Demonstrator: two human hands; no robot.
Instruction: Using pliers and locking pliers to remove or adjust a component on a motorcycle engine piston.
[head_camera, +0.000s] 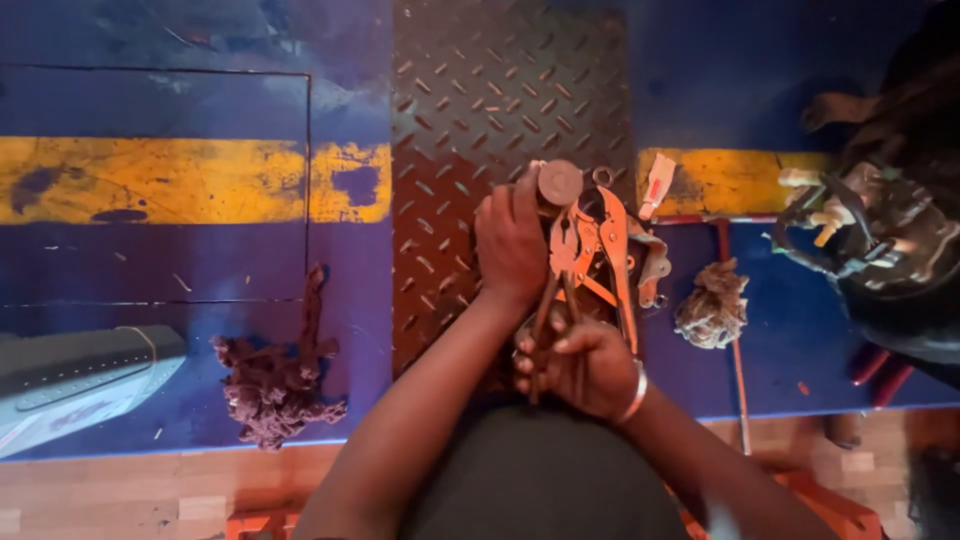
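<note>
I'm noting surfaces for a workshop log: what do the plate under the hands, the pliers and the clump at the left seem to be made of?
The plate looks like dark steel with a raised diamond tread, worn and dull. The pliers, squeezed by the right hand, seem to be metal, with a rusty brown tinge. The clump looks like tangled fibre or thread waste, dark purplish, soft and frayed. The left hand steadies a round, seemingly metal part.

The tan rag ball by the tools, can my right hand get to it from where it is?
Probably yes. The tan rag ball lies uncovered on the blue floor, just right of the right hand, nothing between. But that hand's grip is closed on the pliers handles.
</note>
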